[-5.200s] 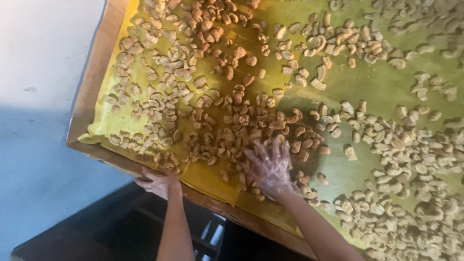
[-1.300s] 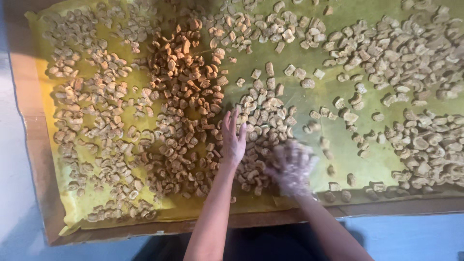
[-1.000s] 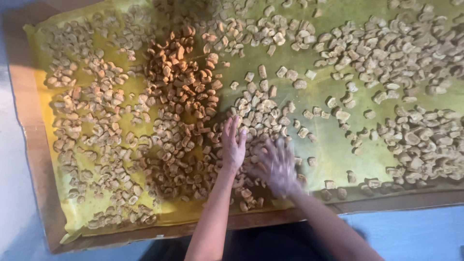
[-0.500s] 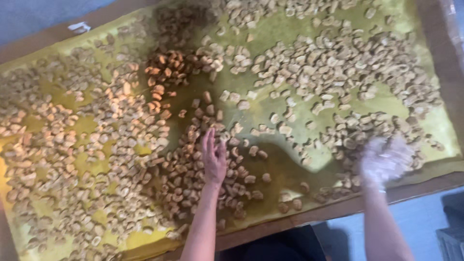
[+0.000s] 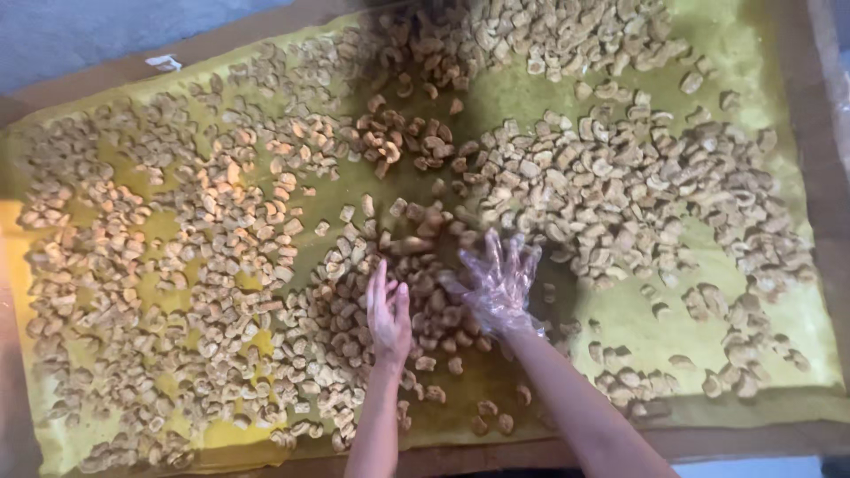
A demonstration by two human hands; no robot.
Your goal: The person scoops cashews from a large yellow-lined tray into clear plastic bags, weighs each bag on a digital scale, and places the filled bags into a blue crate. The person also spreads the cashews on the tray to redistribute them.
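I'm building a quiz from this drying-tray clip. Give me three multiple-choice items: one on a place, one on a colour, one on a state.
1. Where do both hands rest?
A. On the pieces near the tray's near edge
B. On the far corner
C. Off the tray

2. What colour is the sheet under the pieces?
A. Blue
B. Yellow-green
C. White

3. What covers the right hand?
A. Nothing
B. A thick black glove
C. A thin clear plastic glove

Answers:
1 A: the left hand and right hand lie flat on the pieces near the lower middle.
2 B: the sheet shows yellow-green between pieces.
3 C: crinkled clear film wraps the right hand; the left is bare.
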